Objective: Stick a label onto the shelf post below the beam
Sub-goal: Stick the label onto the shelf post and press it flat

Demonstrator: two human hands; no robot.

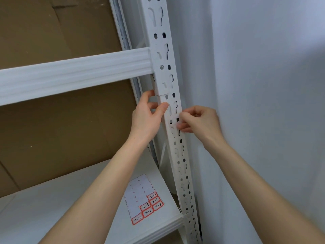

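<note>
A white perforated shelf post (182, 171) runs down the middle, and a white beam (75, 73) joins it from the left. Just below the beam, my left hand (147, 118) grips the post's left edge, thumb on its front face. My right hand (198, 120) pinches a small pale label (176, 121) and holds it against the post's front, a little lower than my left thumb. The label's face is mostly hidden by my fingertips.
A label sheet (143, 199) with several red-bordered handwritten labels lies on the white shelf board (61, 208) below. Brown cardboard (61, 134) fills the back of the shelf. A white wall (263, 85) stands close on the right of the post.
</note>
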